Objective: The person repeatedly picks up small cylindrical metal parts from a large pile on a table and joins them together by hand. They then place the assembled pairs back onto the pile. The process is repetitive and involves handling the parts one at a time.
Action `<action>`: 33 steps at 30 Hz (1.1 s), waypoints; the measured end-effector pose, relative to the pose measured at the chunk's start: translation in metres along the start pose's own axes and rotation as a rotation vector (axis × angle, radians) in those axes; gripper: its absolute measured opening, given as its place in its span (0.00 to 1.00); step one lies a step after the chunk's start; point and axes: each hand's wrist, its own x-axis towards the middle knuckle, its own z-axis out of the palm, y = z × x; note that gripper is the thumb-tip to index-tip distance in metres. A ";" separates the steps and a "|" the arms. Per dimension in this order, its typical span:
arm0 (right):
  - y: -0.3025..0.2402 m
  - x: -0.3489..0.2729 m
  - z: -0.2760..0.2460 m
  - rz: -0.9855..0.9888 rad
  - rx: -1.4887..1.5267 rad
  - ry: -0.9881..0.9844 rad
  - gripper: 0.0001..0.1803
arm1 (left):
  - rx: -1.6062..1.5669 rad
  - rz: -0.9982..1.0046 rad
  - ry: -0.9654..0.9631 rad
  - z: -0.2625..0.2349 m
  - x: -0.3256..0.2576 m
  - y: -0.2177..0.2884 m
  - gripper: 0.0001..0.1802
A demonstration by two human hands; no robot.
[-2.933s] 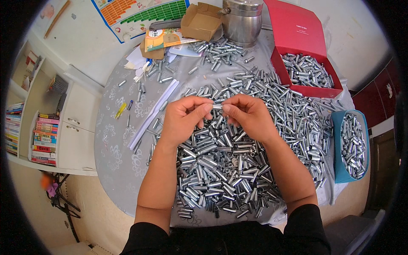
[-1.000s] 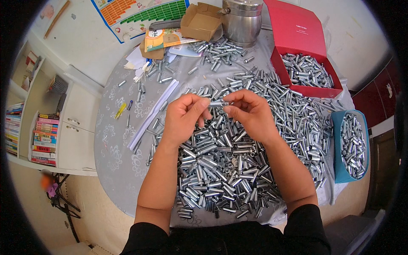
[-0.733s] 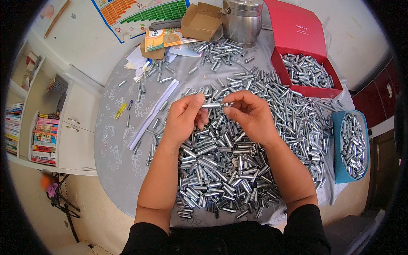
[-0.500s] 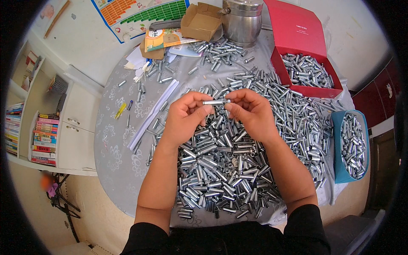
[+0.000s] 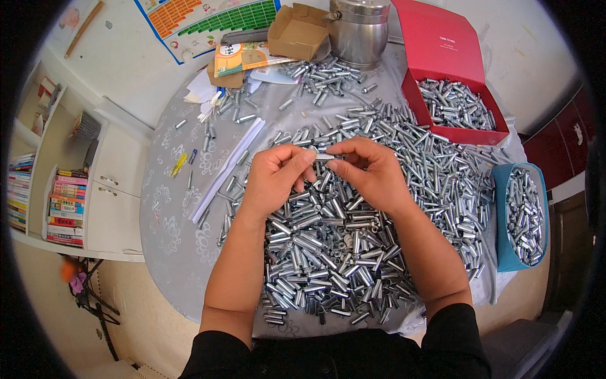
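Observation:
Above a heap of loose metal sleeves and bolts (image 5: 315, 246), a silvery expansion bolt (image 5: 324, 156) lies level between my two hands. My left hand (image 5: 274, 180) pinches one end with thumb and forefinger, its other fingers curled. At the opposite end, the thumb and fingertips of my right hand (image 5: 372, 174) close on the piece. Fingers cover both ends, so only a short shiny middle part shows. Both hands hover over the upper part of the heap.
An open red box (image 5: 467, 136) and a teal bin (image 5: 503, 221), both filled with metal pieces, stand at the right. Behind are a steel pot (image 5: 360, 35), a cardboard box (image 5: 297, 31) and books (image 5: 237, 58). A folded white strip (image 5: 227, 170) borders the heap's left side.
My hands have come closer together, the right one shifting left along the bolt. Less of the bolt shows between the fingers now.

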 end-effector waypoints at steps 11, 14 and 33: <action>-0.005 0.000 0.000 0.112 0.099 -0.018 0.08 | -0.003 0.002 0.012 0.001 -0.001 0.001 0.13; -0.005 0.001 0.000 0.112 0.103 -0.004 0.10 | -0.025 0.036 0.038 0.000 0.000 -0.002 0.12; 0.007 0.002 -0.010 0.020 0.127 0.106 0.10 | 0.263 -0.041 -0.129 -0.045 -0.009 0.012 0.06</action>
